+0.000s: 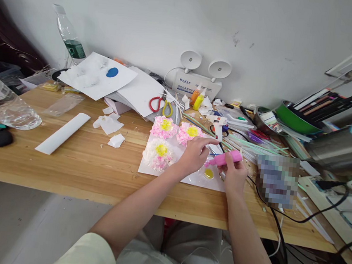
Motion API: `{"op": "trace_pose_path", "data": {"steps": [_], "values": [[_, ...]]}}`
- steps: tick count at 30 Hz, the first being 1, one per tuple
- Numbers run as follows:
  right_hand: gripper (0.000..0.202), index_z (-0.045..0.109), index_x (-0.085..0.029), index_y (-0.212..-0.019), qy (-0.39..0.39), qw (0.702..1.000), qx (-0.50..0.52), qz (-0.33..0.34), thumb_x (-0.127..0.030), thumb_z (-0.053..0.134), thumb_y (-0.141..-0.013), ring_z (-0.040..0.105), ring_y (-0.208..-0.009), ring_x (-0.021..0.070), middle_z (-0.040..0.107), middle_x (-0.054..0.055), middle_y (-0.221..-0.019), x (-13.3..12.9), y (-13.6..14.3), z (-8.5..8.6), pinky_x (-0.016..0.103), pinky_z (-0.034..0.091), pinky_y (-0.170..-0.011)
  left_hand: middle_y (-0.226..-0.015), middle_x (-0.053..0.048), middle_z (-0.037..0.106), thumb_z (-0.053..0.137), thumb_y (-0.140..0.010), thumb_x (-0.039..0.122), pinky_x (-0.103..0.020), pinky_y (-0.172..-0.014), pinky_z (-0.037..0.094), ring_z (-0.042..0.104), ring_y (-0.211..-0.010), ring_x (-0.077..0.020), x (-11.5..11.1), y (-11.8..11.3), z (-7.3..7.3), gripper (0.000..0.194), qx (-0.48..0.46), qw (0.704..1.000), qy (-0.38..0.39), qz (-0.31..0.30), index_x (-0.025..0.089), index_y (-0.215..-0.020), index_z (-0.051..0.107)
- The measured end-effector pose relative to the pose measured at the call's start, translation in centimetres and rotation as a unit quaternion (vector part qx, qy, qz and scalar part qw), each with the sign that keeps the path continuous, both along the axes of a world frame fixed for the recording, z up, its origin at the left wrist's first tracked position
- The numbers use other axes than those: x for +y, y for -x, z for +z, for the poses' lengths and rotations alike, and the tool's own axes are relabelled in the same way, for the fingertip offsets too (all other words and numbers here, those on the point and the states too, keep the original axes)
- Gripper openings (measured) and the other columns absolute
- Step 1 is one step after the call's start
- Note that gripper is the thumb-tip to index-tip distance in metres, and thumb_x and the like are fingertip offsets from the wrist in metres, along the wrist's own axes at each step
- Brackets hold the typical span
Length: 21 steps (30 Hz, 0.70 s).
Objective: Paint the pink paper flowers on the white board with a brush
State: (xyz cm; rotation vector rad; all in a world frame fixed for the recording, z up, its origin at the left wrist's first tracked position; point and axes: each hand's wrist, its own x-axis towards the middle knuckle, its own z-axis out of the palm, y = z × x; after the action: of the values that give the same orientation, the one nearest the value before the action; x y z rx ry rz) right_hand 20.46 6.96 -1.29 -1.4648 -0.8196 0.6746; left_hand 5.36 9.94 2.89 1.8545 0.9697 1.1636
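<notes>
My right hand (234,171) is closed around a pink squeeze bottle (228,157), tilted with its nozzle down to the left. My left hand (196,154) is just left of the nozzle, index finger stretched out and the other fingers partly curled; I see nothing held in it. Below the bottle, a yellow paint puddle (209,173) lies on a clear piece over a white sheet (147,168). On that sheet are a white-and-pink flower (158,155) and two pink flowers, one at the upper left (164,126) and one beside my left hand (190,132), all with yellow centres.
Behind the flowers lie red-and-yellow-handled pliers (161,107), a white glue gun (217,125) and yellow and orange bottles (198,101). Thin sticks and cables (282,221) crowd the right. Paper scraps (108,123), a rolled paper (63,133) and a water bottle (13,108) are left.
</notes>
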Motion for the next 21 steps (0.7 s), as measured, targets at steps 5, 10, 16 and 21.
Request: {"op": "trace_pose_path", "data": {"steps": [5, 10, 16, 21], "values": [[0.041, 0.056, -0.025, -0.096, -0.006, 1.0, 0.023, 0.004, -0.043, 0.071, -0.063, 0.055, -0.051, 0.0119, 0.058, -0.003, -0.075, -0.2, -0.6, 0.1, 0.024, 0.046, -0.038, -0.096, -0.003, 0.067, 0.036, -0.079, 0.003, -0.033, -0.084, 0.044, 0.058, -0.091, -0.0147, -3.0, 2.2, 1.7, 0.036, -0.109, 0.988, -0.096, 0.051, 0.019, -0.096, 0.063], [0.034, 0.055, -0.023, -0.093, 0.002, 1.0, 0.002, 0.031, -0.045, 0.066, -0.069, 0.053, -0.045, 0.0111, 0.056, -0.004, -0.067, -0.2, -0.9, 0.6, 0.024, 0.044, -0.036, -0.096, -0.004, 0.066, 0.037, -0.083, 0.003, -0.032, -0.08, 0.045, 0.056, -0.089, -0.0143, -7.3, 5.8, 1.7, 0.034, -0.081, 0.984, -0.157, 0.036, 0.019, -0.101, 0.06], [0.032, 0.053, -0.023, -0.093, -0.039, 0.998, -0.041, -0.005, -0.044, 0.064, -0.071, 0.048, -0.046, 0.0077, 0.054, -0.004, -0.071, -0.3, -0.4, 0.9, 0.02, 0.04, -0.036, -0.101, -0.006, 0.063, 0.04, -0.081, -0.002, -0.033, -0.081, 0.046, 0.054, -0.094, -0.0158, -11.4, 10.9, -1.2, 0.041, 0.011, 0.982, -0.187, 0.004, 0.018, -0.114, 0.054], [0.034, 0.054, -0.022, -0.094, -0.045, 0.998, -0.017, -0.028, -0.044, 0.065, -0.07, 0.051, -0.056, 0.0079, 0.055, -0.003, -0.077, -0.3, -0.1, 0.6, 0.018, 0.043, -0.042, -0.1, -0.007, 0.063, 0.041, -0.081, -0.002, -0.033, -0.079, 0.047, 0.055, -0.094, -0.0171, -12.9, 13.9, -3.8, 0.04, 0.078, 0.978, -0.186, 0.054, 0.018, -0.112, 0.055]]}}
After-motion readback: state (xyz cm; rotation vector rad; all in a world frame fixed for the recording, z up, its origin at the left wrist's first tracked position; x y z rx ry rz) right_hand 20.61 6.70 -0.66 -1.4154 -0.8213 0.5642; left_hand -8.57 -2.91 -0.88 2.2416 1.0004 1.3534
